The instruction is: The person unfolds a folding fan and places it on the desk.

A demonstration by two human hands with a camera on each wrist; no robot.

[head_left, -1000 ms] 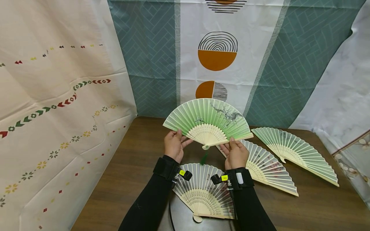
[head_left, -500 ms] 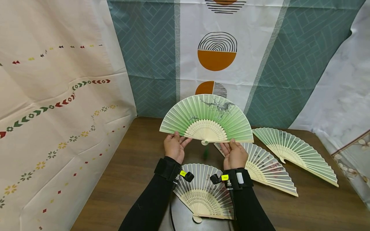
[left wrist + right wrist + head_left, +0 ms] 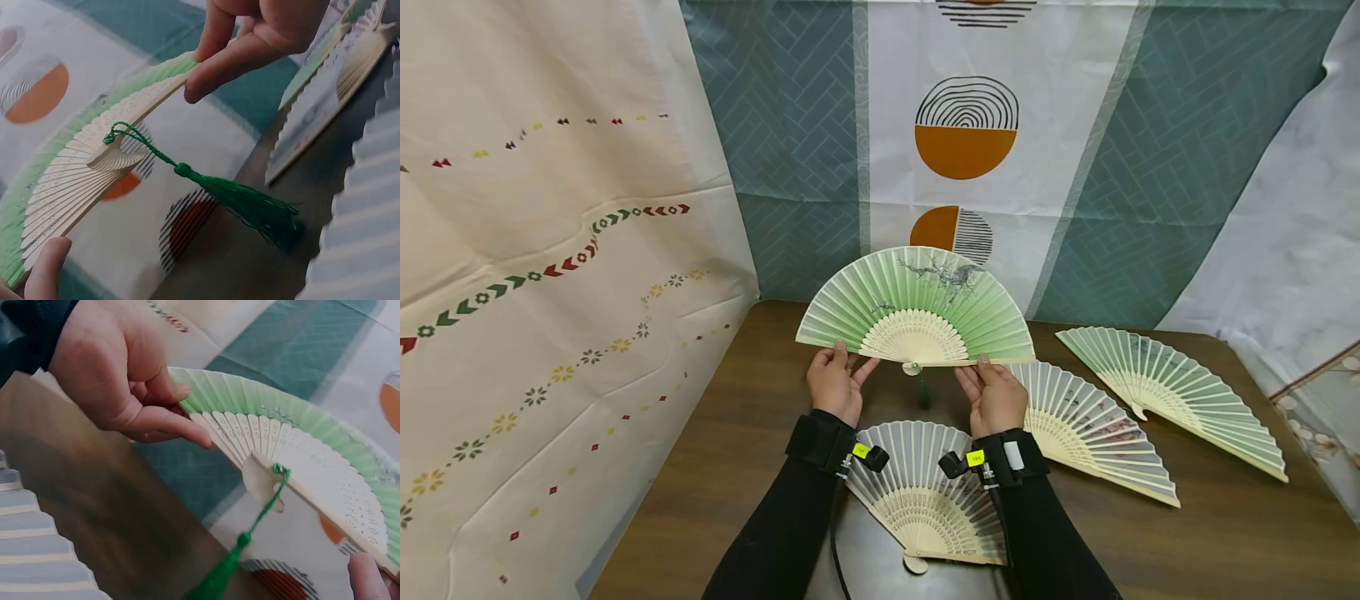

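Note:
A bright green folding fan (image 3: 917,283), spread wide with a dark branch print, is held up above the table. My left hand (image 3: 837,387) pinches its left lower edge between thumb and fingers. At the right lower edge, my right hand (image 3: 996,398) pinches the other outer rib. A green tassel (image 3: 244,203) hangs from the fan's pivot, plain in both wrist views. Below my hands lies a spread grey-white fan (image 3: 925,492), partly covered by the right forearm.
To the right on the brown table (image 3: 715,467) lie a white fan (image 3: 1090,429) with a reddish print and a pale green fan (image 3: 1176,392), both spread. A patterned curtain (image 3: 797,167) hangs behind the table, and a cream cloth (image 3: 572,333) on the left.
The green fan, first tilted down to the right, has levelled out. Both hands have then shifted slightly left with it. The fans on the table stay spread.

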